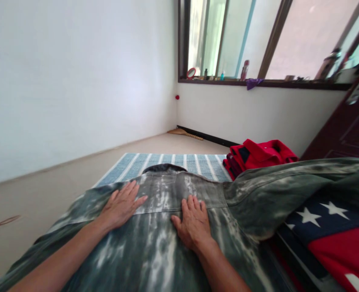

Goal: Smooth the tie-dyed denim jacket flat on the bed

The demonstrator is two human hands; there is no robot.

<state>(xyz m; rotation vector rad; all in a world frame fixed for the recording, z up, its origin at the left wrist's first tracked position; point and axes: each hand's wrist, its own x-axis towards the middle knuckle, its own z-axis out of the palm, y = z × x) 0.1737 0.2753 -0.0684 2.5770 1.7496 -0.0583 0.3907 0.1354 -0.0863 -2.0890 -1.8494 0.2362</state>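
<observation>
Pressing 2 hands [121, 205] [193, 223] onto tie-dyed shirt [155, 251]

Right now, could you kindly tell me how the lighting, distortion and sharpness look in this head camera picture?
In the head view, daylight washes the window out to a pale glare, the wall leans from wide-lens distortion, and the left hand, right hand and shirt look sharp, without obvious motion blur.

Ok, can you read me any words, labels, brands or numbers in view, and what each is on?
Nothing is readable. Labels on the pink bottle and tall bottle on the windowsill are too small and blurred to read. The star-printed cloth shows stars, no lettering.
</observation>
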